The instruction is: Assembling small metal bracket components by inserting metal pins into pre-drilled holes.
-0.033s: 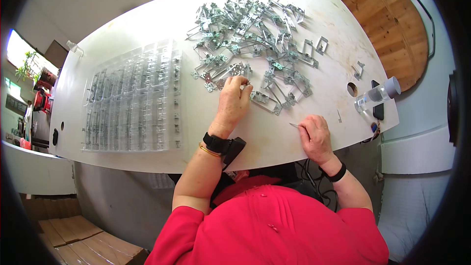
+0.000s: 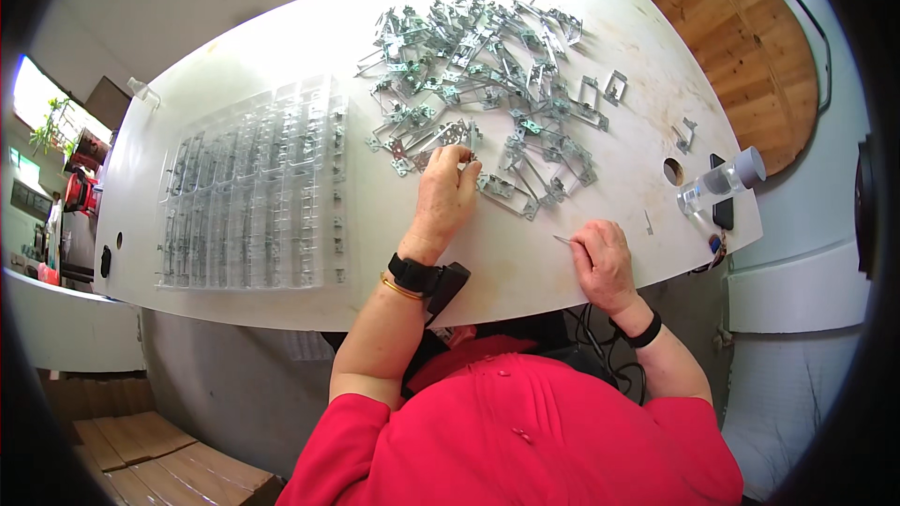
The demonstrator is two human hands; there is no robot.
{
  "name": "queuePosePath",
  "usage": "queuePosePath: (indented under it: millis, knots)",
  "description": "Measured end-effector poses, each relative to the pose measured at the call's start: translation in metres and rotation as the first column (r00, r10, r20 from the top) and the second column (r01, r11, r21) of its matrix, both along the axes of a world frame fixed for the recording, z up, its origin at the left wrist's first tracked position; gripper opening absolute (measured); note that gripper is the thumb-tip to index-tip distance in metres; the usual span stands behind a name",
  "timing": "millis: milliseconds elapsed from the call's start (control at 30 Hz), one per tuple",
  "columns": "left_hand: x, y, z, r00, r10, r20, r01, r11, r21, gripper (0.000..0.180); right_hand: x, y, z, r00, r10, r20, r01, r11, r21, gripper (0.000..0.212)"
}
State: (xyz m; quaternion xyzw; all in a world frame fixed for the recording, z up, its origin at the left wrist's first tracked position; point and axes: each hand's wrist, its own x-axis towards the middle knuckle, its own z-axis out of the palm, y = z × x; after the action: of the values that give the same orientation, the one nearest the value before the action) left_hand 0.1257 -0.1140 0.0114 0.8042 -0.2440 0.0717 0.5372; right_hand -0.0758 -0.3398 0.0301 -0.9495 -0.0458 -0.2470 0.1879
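A large heap of small grey metal brackets (image 2: 487,66) covers the far middle of the white table (image 2: 525,272). My left hand (image 2: 442,197), with a black watch and a gold bangle on its wrist, reaches to the heap's near edge and pinches one metal bracket (image 2: 461,152) with its fingertips. My right hand (image 2: 605,260) rests on the table near the front edge, closed on a thin metal tool (image 2: 562,240) whose tip points left. A few loose brackets (image 2: 511,195) lie between the two hands.
Clear plastic compartment trays (image 2: 253,187) lie left of my hands. On the right are a clear bottle (image 2: 720,183) on its side, a dark phone (image 2: 723,213), a cable hole (image 2: 672,171) and a round wooden table (image 2: 750,47). Cardboard (image 2: 122,454) lies on the floor.
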Motion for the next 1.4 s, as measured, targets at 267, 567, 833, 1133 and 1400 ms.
queuePosePath:
  millis: [267,567,833,1133,1400]
  knots:
    - [0.001,0.000,0.008,0.949,0.020,-0.315,-0.098,0.967,-0.233,0.012,-0.001,0.000,0.000,1.000,-0.003,-0.005,0.003,1.000,-0.008,0.016]
    - [0.002,0.008,0.015,0.881,-0.193,-0.431,-0.024,0.894,-0.448,0.012,0.000,0.002,-0.002,1.000,-0.001,0.000,0.001,1.000,-0.013,0.015]
    - [-0.003,0.002,0.012,0.754,-0.482,-0.447,0.268,0.846,-0.460,0.008,-0.003,0.003,-0.001,1.000,-0.013,0.002,0.013,1.000,-0.024,0.009]
    - [-0.003,-0.007,-0.003,0.694,-0.572,-0.438,0.343,0.797,-0.497,0.009,-0.009,-0.006,-0.010,0.999,-0.002,0.037,0.003,1.000,-0.013,0.010]
    - [0.000,0.001,-0.006,0.669,-0.596,-0.444,0.329,0.773,-0.542,0.010,-0.010,-0.011,-0.011,0.998,0.014,0.069,-0.039,0.924,0.381,0.009]
